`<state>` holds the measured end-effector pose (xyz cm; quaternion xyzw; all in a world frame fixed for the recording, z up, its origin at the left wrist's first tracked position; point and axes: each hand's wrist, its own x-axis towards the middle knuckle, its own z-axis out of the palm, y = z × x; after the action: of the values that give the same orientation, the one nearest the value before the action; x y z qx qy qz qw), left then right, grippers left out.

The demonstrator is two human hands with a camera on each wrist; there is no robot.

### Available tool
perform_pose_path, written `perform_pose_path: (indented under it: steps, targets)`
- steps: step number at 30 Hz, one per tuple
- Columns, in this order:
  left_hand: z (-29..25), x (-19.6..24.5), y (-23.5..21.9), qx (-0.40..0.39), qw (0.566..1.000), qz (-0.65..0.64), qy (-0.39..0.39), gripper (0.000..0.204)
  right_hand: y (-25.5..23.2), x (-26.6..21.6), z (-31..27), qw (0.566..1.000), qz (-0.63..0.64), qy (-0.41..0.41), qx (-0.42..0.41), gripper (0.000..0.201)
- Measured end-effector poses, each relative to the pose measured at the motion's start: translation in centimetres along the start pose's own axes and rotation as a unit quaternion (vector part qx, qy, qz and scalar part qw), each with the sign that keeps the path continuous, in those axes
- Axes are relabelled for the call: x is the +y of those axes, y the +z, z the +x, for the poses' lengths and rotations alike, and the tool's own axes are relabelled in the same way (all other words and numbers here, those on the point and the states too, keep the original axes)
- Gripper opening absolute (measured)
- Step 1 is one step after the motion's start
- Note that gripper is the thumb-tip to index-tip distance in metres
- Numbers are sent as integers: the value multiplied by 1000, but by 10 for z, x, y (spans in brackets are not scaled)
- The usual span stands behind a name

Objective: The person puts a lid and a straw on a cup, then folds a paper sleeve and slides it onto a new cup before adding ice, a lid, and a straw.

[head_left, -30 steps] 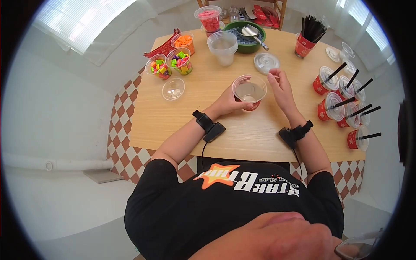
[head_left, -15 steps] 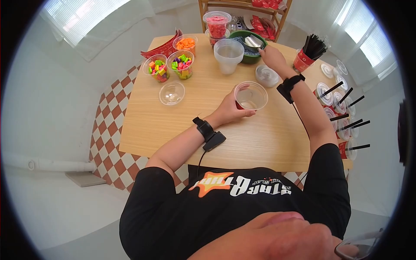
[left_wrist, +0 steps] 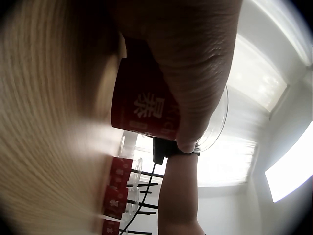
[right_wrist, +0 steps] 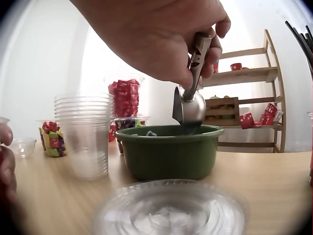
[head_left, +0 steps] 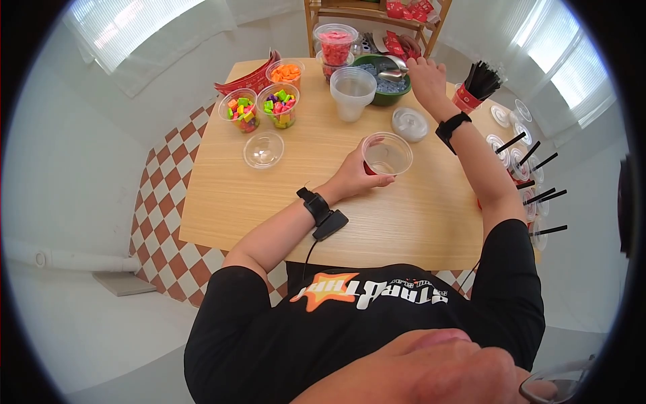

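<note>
My left hand (head_left: 350,176) holds a clear plastic cup (head_left: 389,153) with a red printed sleeve, upright near the middle of the table. No contents show inside it. Out at the far side, my right hand (head_left: 428,84) grips the handle of a metal scoop (right_wrist: 192,108). In the right wrist view the scoop's head points down at the rim of a green bowl (right_wrist: 168,156), its lower edge hidden behind the rim. Bluish, ice-like pieces (head_left: 390,86) fill the bowl in the head view.
Stacked clear cups (head_left: 352,91) and clear lids (head_left: 410,125) stand close to the bowl. Cups of colourful pieces (head_left: 278,108) are at the left, beside a dome lid (head_left: 264,149). Lidded cups with black straws (head_left: 518,161) line the right edge, below a straw holder (head_left: 467,99).
My right hand has gone from beside the cup to the bowl and taken hold of the scoop, whose head has turned in the bowl. My left hand keeps holding the cup.
</note>
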<state>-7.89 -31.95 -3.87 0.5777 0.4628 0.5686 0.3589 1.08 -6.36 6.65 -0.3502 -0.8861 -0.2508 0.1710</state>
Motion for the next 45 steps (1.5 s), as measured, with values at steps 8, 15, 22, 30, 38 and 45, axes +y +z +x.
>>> perform_pose_path:
  steps: [8, 15, 22, 30, 38, 45]
  targets:
    - [0, 0, 0, -11, 1000, -22, -17, 99, 29, 8, -1, 972, 200, 83, -91, 23]
    - [0, 2, 1, 7, 999, -34, -7, 94, 62, 16, -9, 948, 299, 95, -60, 30]
    - [-1, 10, 1, 30, 998, -61, -17, 92, 82, 26, -24, 917, 368, 150, -41, 32]
    - [1, 9, 0, 44, 999, -8, 1, 91, 45, 20, -29, 943, 294, 152, -9, 29]
    - [-1, 14, 1, 36, 999, -38, -3, 88, 38, 4, -7, 966, 220, 132, -8, 26]
    - [-1, 20, 1, 33, 998, -57, -9, 87, 50, 1, -10, 945, 287, 156, -32, 30]
